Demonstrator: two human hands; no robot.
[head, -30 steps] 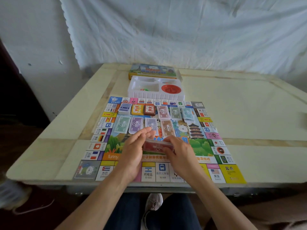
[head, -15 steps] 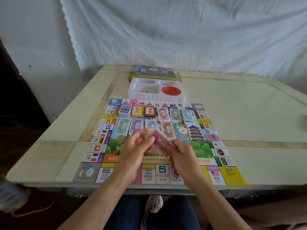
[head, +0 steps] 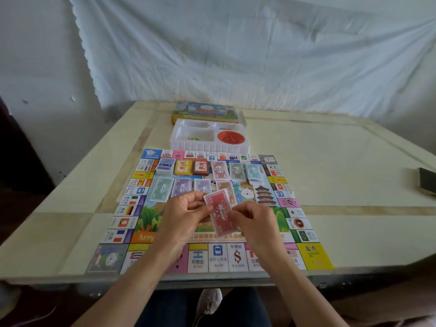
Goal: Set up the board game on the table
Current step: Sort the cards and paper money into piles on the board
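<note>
The colourful game board (head: 122,223) lies flat at the table's near edge. Several stacks of play money and cards sit in two rows on its far half, among them a green stack (head: 162,192) and a yellow card deck (head: 183,166). Over the board's middle both hands hold a stack of red play money (head: 220,214), tilted up toward me. My left hand (head: 182,218) pinches its left edge. My right hand (head: 256,221) grips its right side with curled fingers.
Behind the board stands a white plastic tray (head: 188,145) holding a red round dish (head: 228,138) and small green and red pieces. The game box (head: 204,112) lies behind it. A dark object (head: 428,182) rests at the table's right edge.
The red money stack has been turned from lying flat and crosswise between my hands to tilted up lengthwise, facing me. Both hands stayed over the board's middle.
</note>
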